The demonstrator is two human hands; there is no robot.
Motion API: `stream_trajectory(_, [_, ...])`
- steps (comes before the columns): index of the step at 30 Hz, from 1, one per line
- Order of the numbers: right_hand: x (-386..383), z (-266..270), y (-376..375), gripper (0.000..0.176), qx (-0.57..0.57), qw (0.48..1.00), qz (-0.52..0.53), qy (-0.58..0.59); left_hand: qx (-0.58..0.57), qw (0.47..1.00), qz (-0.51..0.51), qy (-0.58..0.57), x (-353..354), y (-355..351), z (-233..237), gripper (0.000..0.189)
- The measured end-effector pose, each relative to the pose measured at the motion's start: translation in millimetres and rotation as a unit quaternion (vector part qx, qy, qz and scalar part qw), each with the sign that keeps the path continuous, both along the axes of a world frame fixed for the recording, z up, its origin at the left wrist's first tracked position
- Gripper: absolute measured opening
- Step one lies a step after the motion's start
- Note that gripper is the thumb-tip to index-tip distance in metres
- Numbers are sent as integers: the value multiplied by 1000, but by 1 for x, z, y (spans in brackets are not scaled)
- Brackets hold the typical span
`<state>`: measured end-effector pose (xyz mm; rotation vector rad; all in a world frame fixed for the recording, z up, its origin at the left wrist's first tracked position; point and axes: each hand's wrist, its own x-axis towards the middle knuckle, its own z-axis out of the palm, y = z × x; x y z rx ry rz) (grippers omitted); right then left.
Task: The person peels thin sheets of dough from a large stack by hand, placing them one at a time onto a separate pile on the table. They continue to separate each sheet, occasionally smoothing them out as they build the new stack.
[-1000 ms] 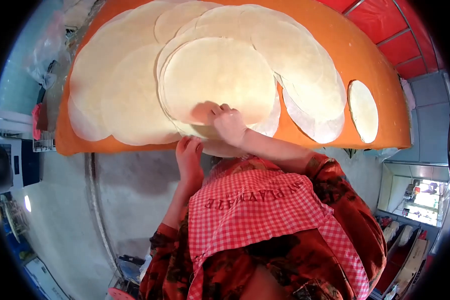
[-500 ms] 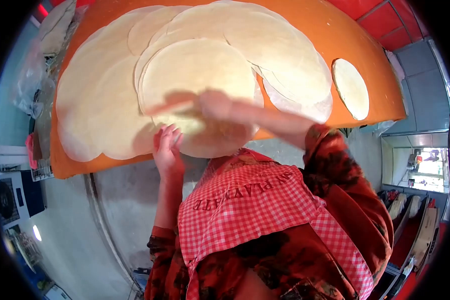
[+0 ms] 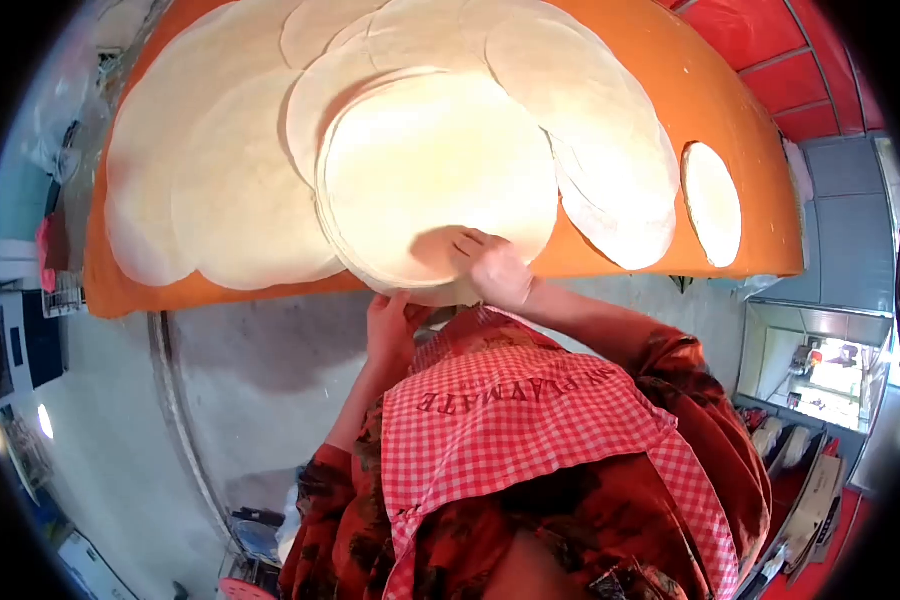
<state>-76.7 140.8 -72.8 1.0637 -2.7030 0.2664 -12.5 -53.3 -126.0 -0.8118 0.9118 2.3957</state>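
A stack of thin, round dough sheets [image 3: 440,150] lies near the front edge of the orange table. My right hand [image 3: 500,273] rests on the stack's front right part, fingers stretched forward over the top sheet, casting a shadow. At the front rim, my left hand [image 3: 390,325] is closed on the edge of a dough sheet; part of its fingers is hidden. Between both hands the rim hangs slightly over the table edge. More overlapping dough sheets [image 3: 240,190] spread to the left and behind, with others [image 3: 580,110] to the right.
The orange table [image 3: 660,70] carries a smaller round dough piece [image 3: 712,205] at its right end. Red tiles [image 3: 770,55] rise behind it. To the left stands a wire rack [image 3: 62,297]. Shelving [image 3: 800,450] is at the lower right, and a checked apron [image 3: 510,420] covers my front.
My right hand has swept from the middle of the top sheet to its front right. My left hand has dropped to the front rim. The view has shifted slightly.
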Motion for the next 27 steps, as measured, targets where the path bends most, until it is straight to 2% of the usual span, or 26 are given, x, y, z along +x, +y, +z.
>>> stream_trajectory(1, [6,-4,-3,20,-11,1000,0,18,0,1000,-5,-4,1,0,1,21])
stream_trajectory(4, [12,5,-4,23,36,998,-37,-34,-14,999,12,26,2,2,10,19])
stream_trajectory(7, [19,-7,-6,25,42,998,-46,-4,-20,999,-17,35,0,2,4,18])
stream_trajectory(9, [24,-10,-7,23,64,996,-62,-15,-6,999,14,41,1,6,16,19])
stream_trajectory(12, [29,-4,-10,30,33,994,-59,-89,-8,998,10,65,3,7,11,26])
stream_trajectory(15, [40,0,-10,43,-64,995,-59,-47,16,996,-11,84,2,5,-9,33])
stream_trajectory(16, [42,2,-11,54,-47,994,-79,-64,28,995,-18,91,-3,4,2,35])
stream_trajectory(17, [44,5,-14,50,-35,994,-86,-62,11,998,-15,62,-4,5,15,38])
stream_trajectory(18, [45,9,-18,46,-23,993,-95,-62,13,995,-20,93,-4,5,21,36])
stream_trajectory(19, [45,1,-22,36,-34,992,-118,-16,-2,995,-39,89,-6,3,25,34])
stream_trajectory(20, [43,-7,-22,34,-35,991,-124,-36,-18,995,-58,83,-7,0,29,33])
stream_trajectory(21, [40,-13,-21,33,-34,989,-131,-56,-136,986,-69,62,-6,-2,53,28])
stream_trajectory(22, [37,-16,-20,32,-32,987,-136,-75,-251,964,-76,42,-8,-2,78,24])
stream_trajectory(23, [36,-21,-21,25,-38,987,-151,-32,-480,857,-48,182,-25,-22,78,24])
stream_trajectory(24, [33,-24,-23,22,-31,985,-165,-35,-581,751,-49,310,-57,-48,77,24])
stream_trajectory(25, [35,-27,-24,19,-11,985,-167,-47,-679,609,-21,408,-88,-75,75,26])
stream_trajectory(26, [37,-28,-24,16,13,984,-165,-59,-681,543,-13,491,-124,-88,70,28])
stream_trajectory(27, [36,-20,-25,15,28,983,-166,-68,-670,516,-78,528,-162,-98,64,30])
